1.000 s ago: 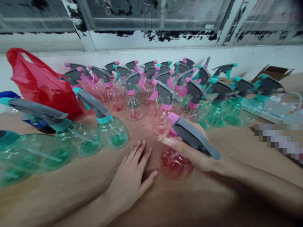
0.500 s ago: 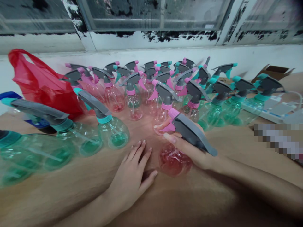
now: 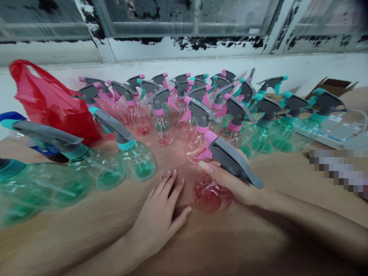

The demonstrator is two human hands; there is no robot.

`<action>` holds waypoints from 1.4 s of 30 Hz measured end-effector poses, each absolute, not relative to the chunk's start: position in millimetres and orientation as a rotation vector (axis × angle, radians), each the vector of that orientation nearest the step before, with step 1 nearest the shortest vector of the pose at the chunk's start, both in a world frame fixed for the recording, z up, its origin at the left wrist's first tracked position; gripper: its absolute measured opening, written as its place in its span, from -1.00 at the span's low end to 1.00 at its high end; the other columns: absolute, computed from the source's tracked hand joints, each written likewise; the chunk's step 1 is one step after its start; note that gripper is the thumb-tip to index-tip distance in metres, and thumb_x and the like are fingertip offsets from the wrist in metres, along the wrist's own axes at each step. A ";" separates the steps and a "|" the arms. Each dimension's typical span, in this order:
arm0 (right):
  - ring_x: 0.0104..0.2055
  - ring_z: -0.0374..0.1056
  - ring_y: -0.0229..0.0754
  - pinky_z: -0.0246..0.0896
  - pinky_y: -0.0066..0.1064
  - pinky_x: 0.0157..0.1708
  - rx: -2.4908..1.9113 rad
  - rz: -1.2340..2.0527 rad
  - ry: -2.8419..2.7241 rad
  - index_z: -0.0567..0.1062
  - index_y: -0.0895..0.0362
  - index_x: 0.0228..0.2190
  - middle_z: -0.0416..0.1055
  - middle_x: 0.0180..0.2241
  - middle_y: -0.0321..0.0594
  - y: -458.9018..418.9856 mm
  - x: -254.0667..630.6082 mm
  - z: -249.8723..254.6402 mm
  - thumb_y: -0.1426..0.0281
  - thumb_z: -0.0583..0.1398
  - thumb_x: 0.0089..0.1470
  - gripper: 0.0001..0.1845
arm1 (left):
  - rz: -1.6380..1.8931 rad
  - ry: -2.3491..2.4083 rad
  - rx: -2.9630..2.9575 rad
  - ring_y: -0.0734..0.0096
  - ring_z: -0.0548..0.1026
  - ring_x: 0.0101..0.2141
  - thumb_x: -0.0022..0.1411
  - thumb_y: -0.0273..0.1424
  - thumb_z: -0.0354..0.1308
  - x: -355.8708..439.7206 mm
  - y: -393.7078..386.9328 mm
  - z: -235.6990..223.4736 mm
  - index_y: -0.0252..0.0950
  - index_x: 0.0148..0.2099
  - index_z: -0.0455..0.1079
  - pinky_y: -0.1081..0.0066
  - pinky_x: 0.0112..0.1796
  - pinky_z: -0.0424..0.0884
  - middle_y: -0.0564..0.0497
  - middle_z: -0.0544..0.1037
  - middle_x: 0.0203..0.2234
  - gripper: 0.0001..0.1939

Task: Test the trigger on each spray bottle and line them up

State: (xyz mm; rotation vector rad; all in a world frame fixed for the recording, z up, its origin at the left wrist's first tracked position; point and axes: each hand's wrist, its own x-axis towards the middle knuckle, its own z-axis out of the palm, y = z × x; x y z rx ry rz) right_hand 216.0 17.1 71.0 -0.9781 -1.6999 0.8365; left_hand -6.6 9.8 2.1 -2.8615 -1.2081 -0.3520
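My right hand (image 3: pixel 230 176) is wrapped round the neck of a pink spray bottle (image 3: pixel 212 195), just under its grey and pink spray head. The bottle stands upright on the wooden table (image 3: pixel 184 245), and its neck is hidden by my fingers. Palm down on the tabletop, my left hand (image 3: pixel 158 214) rests with its fingers stretched out and holds nothing. It lies to the left of the held bottle, apart from it. Closest to my left fingertips is a green spray bottle (image 3: pixel 138 163) with a turquoise collar.
Several pink and green spray bottles (image 3: pixel 163 126) crowd the back of the table. More green bottles (image 3: pixel 94 168) stand at the left, before a red plastic bag (image 3: pixel 57 103). An opened cardboard box (image 3: pixel 330 90) and a white power strip (image 3: pixel 324 132) are at the right.
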 end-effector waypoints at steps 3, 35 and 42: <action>-0.43 0.35 -0.23 0.30 -0.36 -0.38 -0.981 0.818 -1.720 0.44 0.01 -0.17 0.41 -0.37 -0.30 16.7 216.0 72.9 0.18 0.16 0.18 -0.77 | -0.344 -1.209 -2.861 -0.06 0.10 0.26 0.36 -0.12 0.00 -6.6 9.9 1.9 -0.42 0.29 0.18 -0.03 0.13 0.19 -0.30 0.13 0.29 -0.39; -0.45 0.34 -0.20 0.32 -0.35 -0.43 -0.992 0.695 -1.732 0.47 -0.03 -0.12 0.44 -0.40 -0.32 12.8 216.5 77.0 0.10 0.19 0.12 -0.67 | -0.312 -1.235 -2.854 -0.06 0.11 0.26 0.37 -0.12 -0.01 -3.6 9.3 4.6 -0.44 0.28 0.19 -0.01 0.14 0.17 -0.32 0.14 0.28 -0.40; -0.55 0.17 -0.21 0.11 -0.37 -0.60 -1.043 0.576 -1.765 0.46 -0.06 -0.09 0.26 -0.57 -0.34 9.4 227.8 69.3 -0.12 0.08 0.08 -0.47 | -0.313 -1.255 -2.857 -0.06 0.11 0.26 0.37 -0.12 -0.01 -1.1 7.1 7.1 -0.45 0.27 0.21 0.00 0.15 0.16 -0.31 0.14 0.28 -0.41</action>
